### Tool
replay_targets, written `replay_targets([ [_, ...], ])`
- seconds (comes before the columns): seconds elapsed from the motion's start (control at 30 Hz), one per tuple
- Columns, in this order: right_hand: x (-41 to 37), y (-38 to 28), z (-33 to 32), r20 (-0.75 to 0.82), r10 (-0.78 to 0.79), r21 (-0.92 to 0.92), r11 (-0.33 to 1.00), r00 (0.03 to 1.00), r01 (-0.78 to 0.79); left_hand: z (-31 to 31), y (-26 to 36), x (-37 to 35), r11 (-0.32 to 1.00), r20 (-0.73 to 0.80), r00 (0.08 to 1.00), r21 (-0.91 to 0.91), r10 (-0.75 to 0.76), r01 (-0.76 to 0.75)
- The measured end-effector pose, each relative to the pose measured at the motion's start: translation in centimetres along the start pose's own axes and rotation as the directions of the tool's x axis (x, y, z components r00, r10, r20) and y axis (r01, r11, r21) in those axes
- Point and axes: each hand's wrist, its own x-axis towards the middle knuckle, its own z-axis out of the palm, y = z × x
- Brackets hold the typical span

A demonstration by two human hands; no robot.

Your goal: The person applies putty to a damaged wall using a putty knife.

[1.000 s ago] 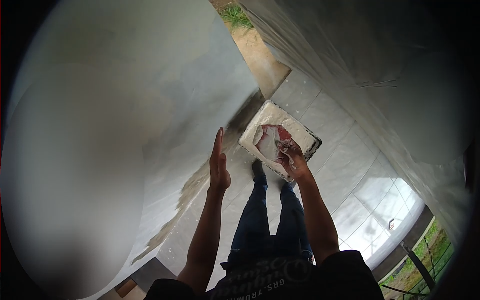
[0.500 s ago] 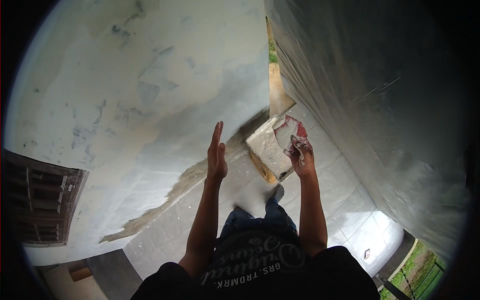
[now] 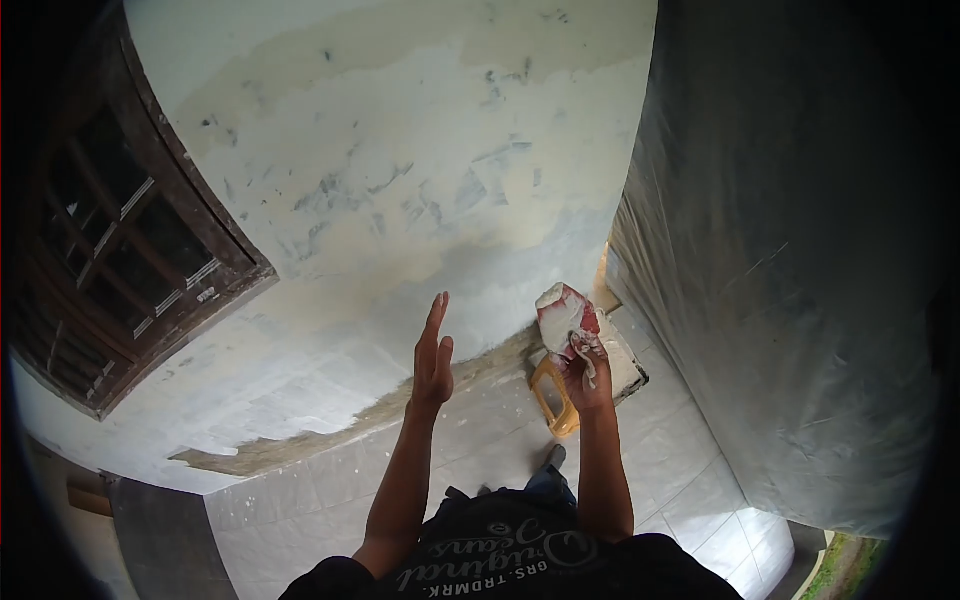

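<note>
In the head view, a red tool (image 3: 565, 312) smeared with white plaster is gripped in the clenched right hand (image 3: 586, 372) and is held upright before the patched wall (image 3: 400, 200), above a plaster-coated tray (image 3: 628, 368) on the tiled floor (image 3: 480, 450). The left hand (image 3: 433, 358) is held open, fingers straight, apart from the tool. A dark window frame (image 3: 120, 250) is seen at the left.
</note>
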Motion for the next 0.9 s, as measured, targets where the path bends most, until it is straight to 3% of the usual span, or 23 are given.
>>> replay_targets([
  [0.13, 0.4, 1.3, 4.5, 0.019, 0.004, -0.08, 0.997, 1.0, -0.002, -3.3, 1.4, 1.4, 0.997, -0.01, 0.998, 0.041, 0.063, -0.062],
  [0.2, 1.5, 2.0, 5.7, 0.125, -0.011, -0.1, 0.995, 0.992, 0.024, -4.8, 1.7, 2.6, 0.994, -0.044, 0.993, 0.026, 0.107, -0.106],
  [0.33, 4.1, 2.7, 8.7, 0.187, -0.077, -0.139, 0.985, 0.979, 0.104, -6.7, 1.8, 5.3, 0.973, -0.069, 0.971, 0.047, 0.227, -0.224],
  [0.63, 12.0, 2.5, 14.5, 0.207, -0.209, -0.16, 0.957, 0.956, 0.244, -9.2, 0.3, 15.5, 0.909, -0.029, 0.931, 0.227, 0.365, -0.349],
  [0.8, 15.5, 0.5, 16.7, 0.227, -0.29, -0.154, 0.932, 0.93, 0.328, -8.8, 1.9, 22.4, 0.712, 0.047, 0.857, 0.535, 0.512, -0.455],
  [0.9, 17.3, -0.2, 18.0, 0.204, -0.343, -0.15, 0.914, 0.917, 0.376, -9.3, 2.4, 25.6, 0.647, 0.061, 0.811, 0.569, 0.582, -0.508],
])
